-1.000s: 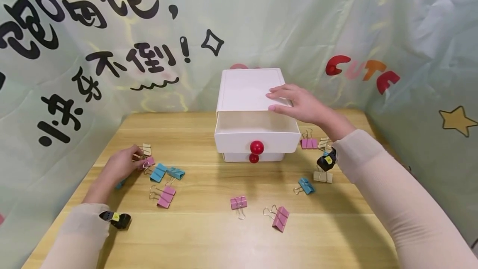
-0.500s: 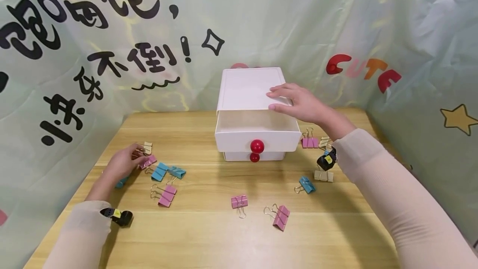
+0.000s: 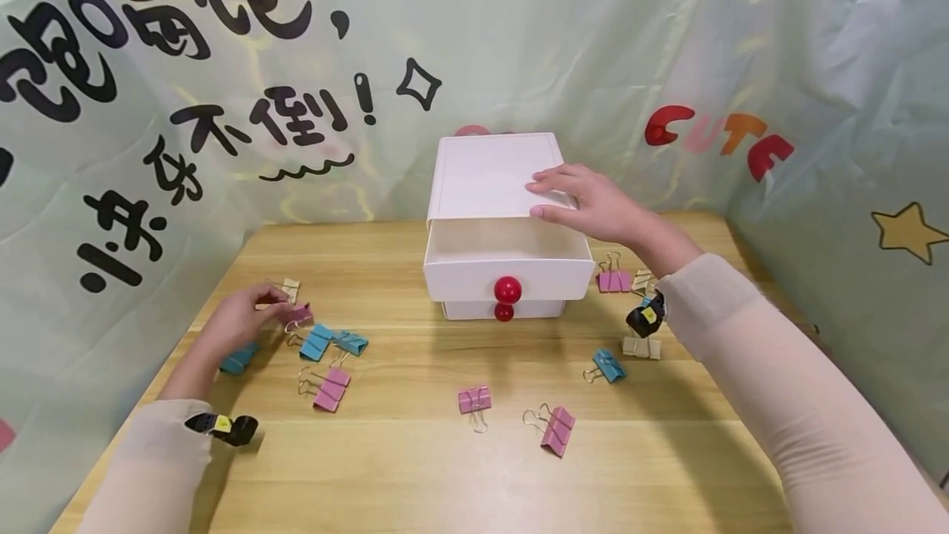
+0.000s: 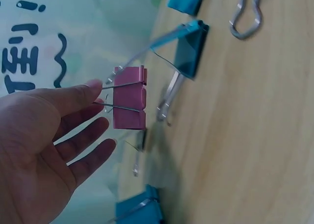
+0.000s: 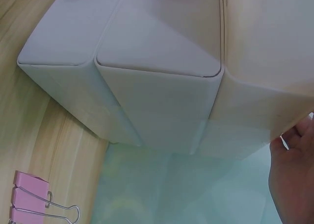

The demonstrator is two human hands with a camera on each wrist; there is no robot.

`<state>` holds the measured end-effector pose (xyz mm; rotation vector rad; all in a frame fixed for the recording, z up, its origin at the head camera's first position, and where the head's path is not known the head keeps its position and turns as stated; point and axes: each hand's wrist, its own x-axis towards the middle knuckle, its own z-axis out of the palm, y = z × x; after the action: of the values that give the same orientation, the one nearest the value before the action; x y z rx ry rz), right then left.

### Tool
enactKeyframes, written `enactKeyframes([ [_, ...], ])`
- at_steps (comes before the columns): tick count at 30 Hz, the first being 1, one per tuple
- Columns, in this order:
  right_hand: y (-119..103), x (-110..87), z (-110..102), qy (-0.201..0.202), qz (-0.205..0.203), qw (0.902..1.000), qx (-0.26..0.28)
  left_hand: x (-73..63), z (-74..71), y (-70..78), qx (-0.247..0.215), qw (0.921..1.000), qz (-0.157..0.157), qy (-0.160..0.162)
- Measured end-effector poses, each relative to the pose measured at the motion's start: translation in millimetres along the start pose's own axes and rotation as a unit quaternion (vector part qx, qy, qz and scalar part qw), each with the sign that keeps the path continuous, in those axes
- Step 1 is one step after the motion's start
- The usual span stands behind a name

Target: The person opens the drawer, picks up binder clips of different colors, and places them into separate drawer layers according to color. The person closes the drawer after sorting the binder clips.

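In the left wrist view, my left hand (image 4: 39,136) pinches the wire handles of a pink binder clip (image 4: 130,97) between thumb and index finger; the other fingers are spread apart. Blue binder clips (image 3: 316,342) lie just right of it on the table, and another blue clip (image 3: 239,358) is partly covered by my left wrist. My right hand (image 3: 596,206) rests on the top right edge of a white drawer box (image 3: 489,180), fingers extended over the lid and thumb near its front edge. The upper drawer (image 3: 463,281), with a red knob (image 3: 507,289), is pulled out.
More pink clips (image 3: 331,390) lie at the left and front of the wooden table (image 3: 400,468). Right of the box are a pink clip (image 3: 614,281), a cream clip (image 3: 641,348) and a blue clip (image 3: 610,365). A printed cloth (image 3: 549,48) hangs behind.
My left hand has drawn the pink clip slightly up and away from the cream clip behind it, uncovering more of the blue clip by the wrist. My right hand stays on the box.
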<state>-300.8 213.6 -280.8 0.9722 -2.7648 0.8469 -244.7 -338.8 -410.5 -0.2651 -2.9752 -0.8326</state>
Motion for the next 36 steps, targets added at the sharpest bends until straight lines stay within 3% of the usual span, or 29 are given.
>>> enactKeyframes([
  [15, -1.0, 1.3, -1.8, -0.003, -0.007, 1.0, -0.001, 5.7, -23.1, 54.8, 0.037, 0.9945, 0.084, 0.052],
  [36, -4.7, -0.2, -2.8, -0.012, 0.006, 0.9999, -0.008, 2.5, -44.5, 131.1, -0.001, 0.9792, 0.186, 0.082],
])
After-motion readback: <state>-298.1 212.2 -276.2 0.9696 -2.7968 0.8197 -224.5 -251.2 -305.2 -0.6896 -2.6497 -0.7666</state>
